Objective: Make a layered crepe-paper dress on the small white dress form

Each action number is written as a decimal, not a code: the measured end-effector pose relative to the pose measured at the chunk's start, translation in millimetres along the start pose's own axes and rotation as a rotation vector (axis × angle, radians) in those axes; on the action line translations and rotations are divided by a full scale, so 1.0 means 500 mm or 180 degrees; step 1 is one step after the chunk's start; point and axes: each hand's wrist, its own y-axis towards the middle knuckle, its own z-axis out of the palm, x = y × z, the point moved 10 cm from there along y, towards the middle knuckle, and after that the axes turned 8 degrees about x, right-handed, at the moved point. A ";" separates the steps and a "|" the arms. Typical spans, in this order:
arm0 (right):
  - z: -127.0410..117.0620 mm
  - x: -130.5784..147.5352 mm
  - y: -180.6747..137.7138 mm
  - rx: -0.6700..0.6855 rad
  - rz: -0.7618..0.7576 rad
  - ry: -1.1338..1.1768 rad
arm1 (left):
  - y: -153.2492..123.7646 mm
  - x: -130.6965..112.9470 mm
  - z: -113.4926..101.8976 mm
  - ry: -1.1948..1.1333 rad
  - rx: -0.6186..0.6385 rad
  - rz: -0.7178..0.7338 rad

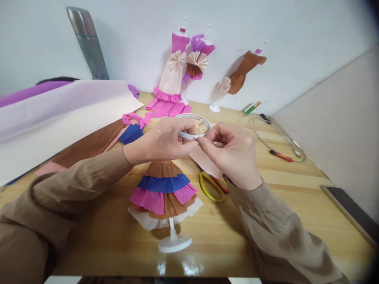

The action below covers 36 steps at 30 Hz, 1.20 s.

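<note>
My left hand is closed round the near left side of a white roll of tape, its fingers through the ring. Pinched in my right hand is the tape's loose end, drawn a little off the roll. Below both hands a small dress form on a white round stand wears a tiered crepe-paper skirt in brown, blue, pink and white. My left hand hides the form's upper part. Scissors with yellow and red handles lie under my right wrist, partly beneath a pale paper piece.
Three dressed forms stand along the wall. Large paper sheets cover the left side, near a grey flask and pink strips. To the right lie a green-labelled tube, a cable with a red handle and a phone.
</note>
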 end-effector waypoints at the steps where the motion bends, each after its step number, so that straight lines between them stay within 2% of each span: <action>1: 0.000 0.001 0.000 0.0001 0.0010 -0.0021 | -0.001 -0.002 -0.001 0.0034 -0.0014 0.0009; 12: -0.006 0.018 0.006 0.0187 -0.0099 0.0120 | 0.001 0.008 -0.014 -0.0033 -0.0069 -0.0025; 19: 0.017 0.026 0.003 0.0493 -0.0185 0.0312 | 0.001 0.010 -0.012 0.0023 -0.0102 0.0015; 24: 0.006 0.009 0.002 0.0350 0.0036 0.0263 | 0.001 0.012 -0.013 0.0054 -0.0147 0.0025; 28: 0.016 0.016 0.002 0.0452 -0.0068 0.0232 | 0.001 0.012 -0.012 0.0052 -0.0126 -0.0008; 36: 0.000 0.001 0.000 0.0134 -0.0073 0.0060 | 0.002 0.004 -0.015 0.0144 -0.0128 0.0028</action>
